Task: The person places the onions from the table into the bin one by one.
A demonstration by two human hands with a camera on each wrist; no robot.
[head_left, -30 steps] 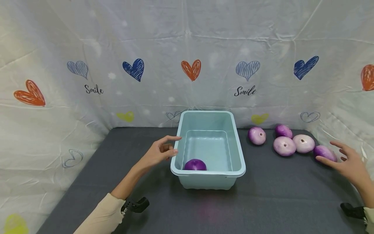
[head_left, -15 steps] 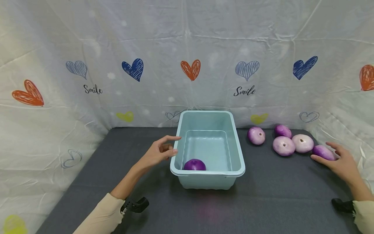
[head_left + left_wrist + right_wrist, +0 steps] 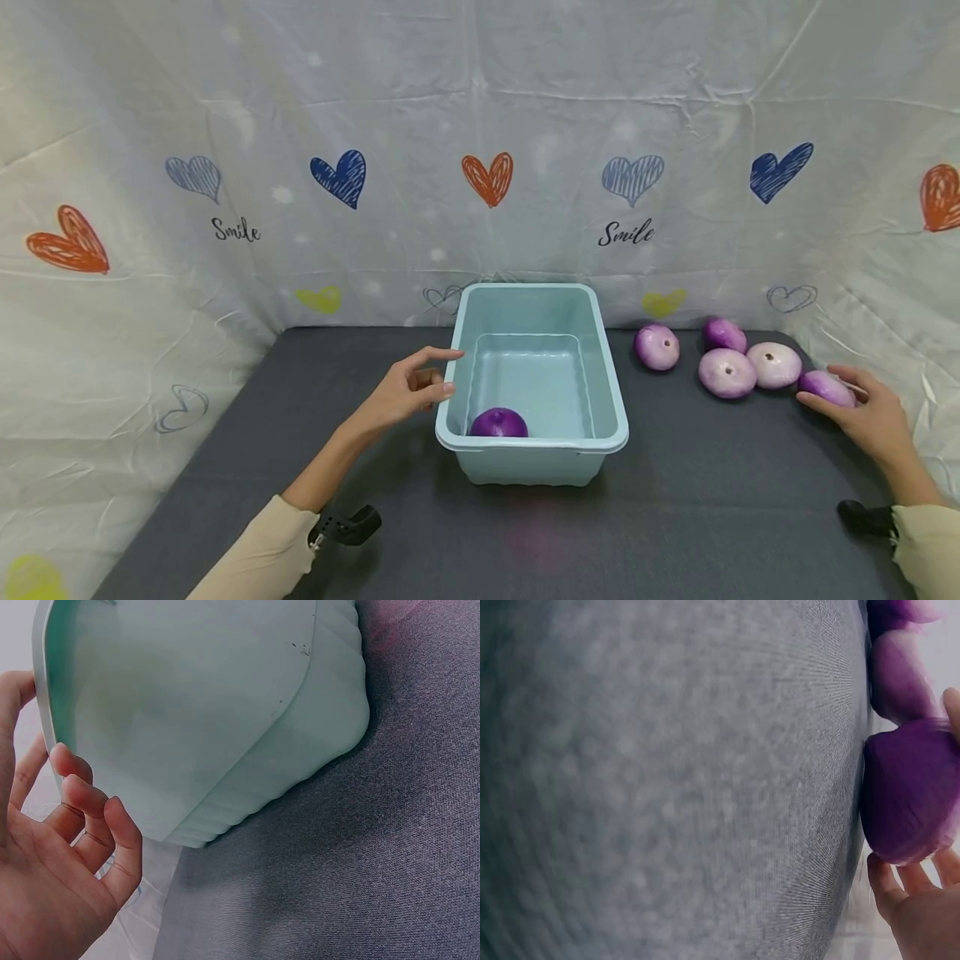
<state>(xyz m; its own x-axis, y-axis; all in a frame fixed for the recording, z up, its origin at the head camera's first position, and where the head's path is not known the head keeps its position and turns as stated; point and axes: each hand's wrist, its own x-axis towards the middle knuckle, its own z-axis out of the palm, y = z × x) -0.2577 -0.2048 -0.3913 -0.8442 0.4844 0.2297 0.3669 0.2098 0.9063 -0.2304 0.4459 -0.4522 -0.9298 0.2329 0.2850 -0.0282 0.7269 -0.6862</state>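
At the left side of a pale blue bin [image 3: 531, 463], my left hand [image 3: 401, 392] touches the rim with its fingertips; in the left wrist view several bent fingers of the hand [image 3: 71, 847] are beside the outer wall. One dark purple onion [image 3: 499, 422] lies inside the bin near its front. On the far right, my right hand [image 3: 873, 417] grips a purple onion [image 3: 825, 388], thumb at its near side and fingers round the far side. The right wrist view shows this onion [image 3: 907, 791] between the fingers, close to the cloth.
Left of the gripped onion are a whitish onion [image 3: 775, 366], a pale purple one [image 3: 727, 373] and a darker one [image 3: 724, 334], bunched together. Another onion [image 3: 657, 347] sits between them and the bin. A dark cloth [image 3: 712, 500] covers the table; a printed curtain [image 3: 555, 100] hangs behind.
My right hand has moved left and closed round the rightmost onion. The left hand keeps its place at the bin's rim.
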